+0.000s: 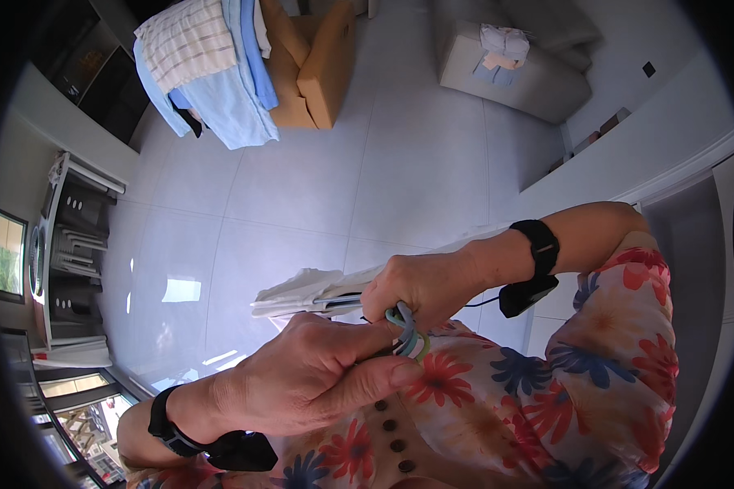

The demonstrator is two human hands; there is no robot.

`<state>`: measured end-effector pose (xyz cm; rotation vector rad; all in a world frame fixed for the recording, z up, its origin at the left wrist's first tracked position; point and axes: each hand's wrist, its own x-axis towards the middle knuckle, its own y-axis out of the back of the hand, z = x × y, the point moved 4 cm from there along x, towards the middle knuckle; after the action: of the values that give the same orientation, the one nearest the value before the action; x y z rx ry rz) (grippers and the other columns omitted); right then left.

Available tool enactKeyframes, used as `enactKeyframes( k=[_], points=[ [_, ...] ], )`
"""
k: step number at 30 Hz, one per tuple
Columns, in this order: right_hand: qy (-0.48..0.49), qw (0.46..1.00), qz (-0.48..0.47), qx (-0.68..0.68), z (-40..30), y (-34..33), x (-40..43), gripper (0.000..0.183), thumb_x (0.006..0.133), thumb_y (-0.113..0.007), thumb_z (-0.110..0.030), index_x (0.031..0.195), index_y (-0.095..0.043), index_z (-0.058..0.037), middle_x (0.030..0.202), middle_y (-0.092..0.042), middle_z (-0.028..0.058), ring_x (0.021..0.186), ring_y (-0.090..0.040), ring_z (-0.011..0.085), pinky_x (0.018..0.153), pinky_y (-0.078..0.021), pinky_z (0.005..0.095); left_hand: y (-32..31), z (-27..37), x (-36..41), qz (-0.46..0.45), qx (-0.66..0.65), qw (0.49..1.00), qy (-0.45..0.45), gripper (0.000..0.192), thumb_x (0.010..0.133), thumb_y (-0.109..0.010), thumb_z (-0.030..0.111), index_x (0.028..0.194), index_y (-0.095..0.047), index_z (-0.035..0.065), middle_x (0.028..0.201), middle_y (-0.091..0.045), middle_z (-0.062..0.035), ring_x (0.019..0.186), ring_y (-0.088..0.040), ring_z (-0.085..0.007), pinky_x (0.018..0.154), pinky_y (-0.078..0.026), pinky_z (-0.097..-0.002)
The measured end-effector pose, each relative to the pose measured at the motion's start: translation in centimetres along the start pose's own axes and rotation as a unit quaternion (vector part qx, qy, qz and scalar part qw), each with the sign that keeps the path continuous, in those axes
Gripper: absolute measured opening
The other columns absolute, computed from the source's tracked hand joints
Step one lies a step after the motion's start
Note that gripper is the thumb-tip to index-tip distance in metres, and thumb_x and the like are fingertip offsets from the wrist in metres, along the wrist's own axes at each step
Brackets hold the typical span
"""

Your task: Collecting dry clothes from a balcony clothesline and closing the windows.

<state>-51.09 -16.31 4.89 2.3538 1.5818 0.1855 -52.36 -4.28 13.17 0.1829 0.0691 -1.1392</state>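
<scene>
In front of my chest, my right hand (425, 287) is closed around several clothes hangers. Their curved hooks (408, 330), grey, teal and green, stick out between both hands. My left hand (318, 373) meets them from the left, its thumb and fingers pinching around the hooks; the exact contact is partly hidden by the fingers. A white garment (309, 293) hangs on the hangers beneath my hands. Bluish hanger bars (339, 299) show at the garment's top, left of my right fist. Most of the cloth is hidden below my hands and forearms.
Light blue and checked clothes (189, 55) lie draped over a tan armchair (324, 73). A grey sofa (514, 91) bears a small pile of folded clothes (501, 52). Chairs (82, 238) stand by a table at the left. Pale tiled floor (293, 195) stretches ahead.
</scene>
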Motion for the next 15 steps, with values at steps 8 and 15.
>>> enactKeyframes(
  k=[8,15],
  points=[
    [-0.001,0.997,-0.014,-0.08,0.4,1.5,-0.6,0.018,0.072,-0.062,-0.013,0.069,-0.05,-0.0008,0.062,-0.049,0.0094,0.062,-0.047,0.028,0.056,-0.0396,0.0319,-0.4,-0.1,0.6,0.025,0.03,0.998,0.04,0.029,0.086,-0.055,0.024,0.079,-0.055,-0.0035,0.057,-0.046,-0.0104,0.048,-0.041,-0.0203,0.047,-0.035,-0.0307],
    [0.006,0.995,0.002,-0.096,0.8,3.6,0.1,0.03,0.078,-0.062,-0.03,0.073,-0.054,-0.0012,0.071,-0.054,0.0136,0.067,-0.052,0.0295,0.059,-0.0402,0.0364,2.0,-0.8,1.8,0.074,-0.018,0.996,0.037,0.033,0.087,-0.054,0.027,0.07,-0.053,-0.0011,0.055,-0.041,-0.0014,0.05,-0.033,-0.0105,0.046,-0.03,-0.0267]
  ],
)
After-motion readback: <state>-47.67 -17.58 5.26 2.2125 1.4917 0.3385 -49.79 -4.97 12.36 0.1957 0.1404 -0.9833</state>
